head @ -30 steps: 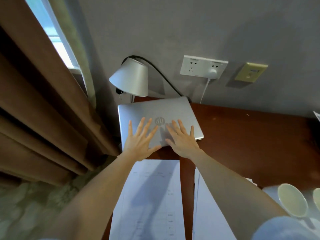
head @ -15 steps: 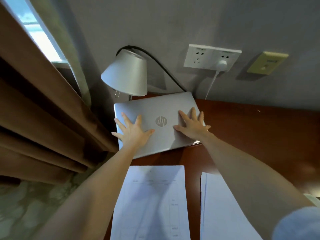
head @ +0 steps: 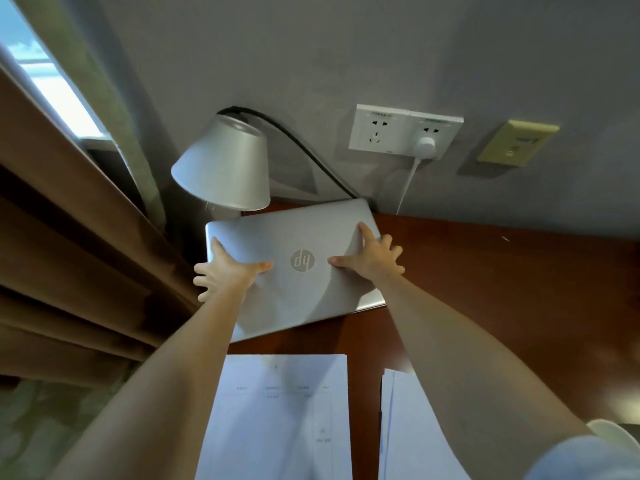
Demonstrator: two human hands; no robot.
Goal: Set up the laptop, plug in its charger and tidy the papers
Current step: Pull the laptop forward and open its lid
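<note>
The laptop (head: 294, 271) is plain silver with a round grey logo on its lid. The desk (head: 502, 278) is reddish-brown. White papers (head: 280, 417) carry faint grey print. At twelve o'clock, a grey wall (head: 346, 57) holds a white socket (head: 405, 131); the lamp shade (head: 225, 168) is pale grey. At nine o'clock hangs a brown curtain (head: 69, 237).

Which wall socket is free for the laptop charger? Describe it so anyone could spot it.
On the grey wall above the desk's back edge, right of the lamp, sits a white double socket plate. The free socket is its left half; the right half holds a white plug.
</note>
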